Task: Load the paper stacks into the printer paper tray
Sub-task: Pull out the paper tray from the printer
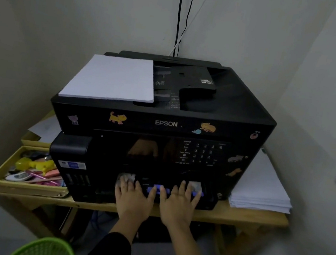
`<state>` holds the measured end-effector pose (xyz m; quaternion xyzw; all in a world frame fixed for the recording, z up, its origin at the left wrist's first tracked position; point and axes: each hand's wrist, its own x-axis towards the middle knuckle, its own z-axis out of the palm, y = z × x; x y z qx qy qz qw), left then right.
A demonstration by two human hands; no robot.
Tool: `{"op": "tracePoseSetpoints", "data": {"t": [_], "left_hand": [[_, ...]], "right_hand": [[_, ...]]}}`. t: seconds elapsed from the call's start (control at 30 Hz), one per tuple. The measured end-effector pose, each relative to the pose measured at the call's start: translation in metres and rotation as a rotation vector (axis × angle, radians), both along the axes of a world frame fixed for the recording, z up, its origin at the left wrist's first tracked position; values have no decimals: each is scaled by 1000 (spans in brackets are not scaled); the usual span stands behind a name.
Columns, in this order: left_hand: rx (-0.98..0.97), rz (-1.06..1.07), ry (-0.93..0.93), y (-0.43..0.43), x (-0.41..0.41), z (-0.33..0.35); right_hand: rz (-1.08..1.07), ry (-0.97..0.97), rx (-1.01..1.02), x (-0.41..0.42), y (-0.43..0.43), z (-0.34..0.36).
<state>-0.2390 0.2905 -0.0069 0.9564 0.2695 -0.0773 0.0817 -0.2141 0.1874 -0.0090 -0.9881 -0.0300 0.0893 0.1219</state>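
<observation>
A black Epson printer (163, 124) with animal stickers stands on a wooden table. A white paper stack (111, 78) lies on the left of its lid. Another white paper stack (259, 190) sits on the table to the printer's right. My left hand (133, 198) and my right hand (178, 202) lie side by side, palms down, with straight fingers on the front of the paper tray (208, 202) at the printer's bottom. Blue tabs (158, 189) show between the fingers. Neither hand holds paper.
A yellow tray (2, 177) with pens and small items sits left of the printer, with loose sheets (43, 129) behind it. A green basket (48, 251) stands at the lower left. Cables (180, 21) run up the wall corner. The wooden table edge (247, 219) runs below my hands.
</observation>
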Motion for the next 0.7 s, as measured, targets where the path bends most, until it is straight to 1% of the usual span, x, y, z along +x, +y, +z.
{"op": "tracePoseSetpoints", "data": {"t": [0.13, 0.23, 0.43, 0.7], "left_hand": [[30, -15, -9, -3, -13, -6], [9, -30, -18, -1, -18, -8], [-1, -70, -11, -7, -57, -13], [30, -215, -43, -9, -121, -8]], "right_hand": [[37, -15, -9, -11, -6, -5], [50, -68, 0, -16, -10, -7], [65, -78, 17, -58, -22, -9], [29, -59, 60, -115, -35, -6]]}}
